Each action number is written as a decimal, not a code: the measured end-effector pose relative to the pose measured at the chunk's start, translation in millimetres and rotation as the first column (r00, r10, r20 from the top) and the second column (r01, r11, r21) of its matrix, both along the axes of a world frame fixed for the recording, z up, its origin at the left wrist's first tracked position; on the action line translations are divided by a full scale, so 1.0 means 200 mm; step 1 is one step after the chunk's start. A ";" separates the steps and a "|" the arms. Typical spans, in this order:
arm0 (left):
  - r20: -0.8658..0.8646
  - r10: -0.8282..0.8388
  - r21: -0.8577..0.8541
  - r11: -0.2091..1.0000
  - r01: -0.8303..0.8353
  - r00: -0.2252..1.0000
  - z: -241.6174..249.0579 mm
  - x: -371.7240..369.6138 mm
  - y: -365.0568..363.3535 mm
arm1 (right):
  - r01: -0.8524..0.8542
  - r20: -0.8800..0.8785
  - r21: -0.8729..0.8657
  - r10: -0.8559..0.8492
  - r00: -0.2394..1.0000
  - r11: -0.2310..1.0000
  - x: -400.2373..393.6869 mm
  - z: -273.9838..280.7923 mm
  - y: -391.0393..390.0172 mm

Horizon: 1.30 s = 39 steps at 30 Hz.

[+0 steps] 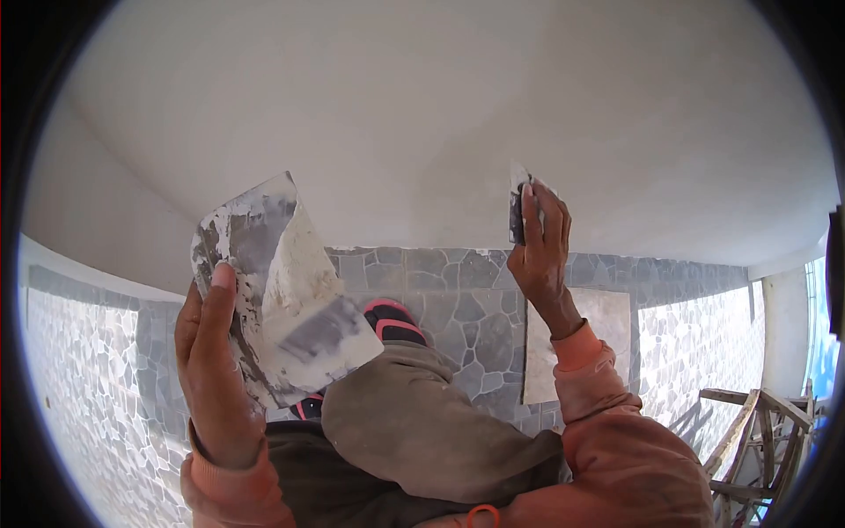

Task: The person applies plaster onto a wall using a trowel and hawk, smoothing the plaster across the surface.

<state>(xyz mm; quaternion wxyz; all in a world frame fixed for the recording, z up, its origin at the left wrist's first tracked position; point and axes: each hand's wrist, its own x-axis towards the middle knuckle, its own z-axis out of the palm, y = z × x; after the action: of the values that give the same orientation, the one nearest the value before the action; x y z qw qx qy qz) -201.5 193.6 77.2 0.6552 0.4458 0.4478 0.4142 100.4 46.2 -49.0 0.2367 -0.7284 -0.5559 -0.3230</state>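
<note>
My left hand [214, 361] is wrapped round the edge of a plastering hawk [255, 231], a flat plate smeared with white, its thumb lying on top. A thick mound of off-white putty [302, 260] sits across the plate's middle. Farther right, my right hand [547, 251] grips a putty knife [516, 220], fingers bent over its back. The blade is seen nearly edge-on, right at the pale wall [378, 114], and part of it is hidden by the fingers.
Grey stone paving [480, 330] runs along the wall's foot, under my sandalled feet [393, 321]. A flat, pale board [576, 352] lies beneath my right forearm. At the lower right stands a wooden trestle [757, 440]. The wall curves toward me on the left.
</note>
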 end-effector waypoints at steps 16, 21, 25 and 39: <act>-0.117 -0.019 -0.019 1.000 0.017 0.993 0.00 0.02 0.02 | 0.154 0.217 0.023 -0.155 0.964 0.988 0.24 -0.66 0.19; -0.089 -0.037 -0.031 0.999 0.035 0.995 -0.01 0.03 0.02 | 0.062 -0.031 -0.100 -0.065 0.997 0.993 0.11 -0.72 0.15; -0.078 0.015 -0.015 1.000 -0.017 0.997 0.00 0.05 0.00 | -0.088 -0.089 -0.109 0.078 0.993 0.990 0.05 -0.47 0.05; -0.109 -0.001 0.002 1.000 0.002 0.994 0.02 0.03 -0.01 | 0.141 0.157 0.094 -0.155 0.975 0.986 0.15 -0.30 0.25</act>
<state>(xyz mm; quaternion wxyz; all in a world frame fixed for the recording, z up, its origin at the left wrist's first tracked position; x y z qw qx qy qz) -196.1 191.6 80.7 0.6294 0.4690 0.4821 0.3892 130.2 96.1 -109.1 0.1951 -0.7285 -0.5039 -0.4210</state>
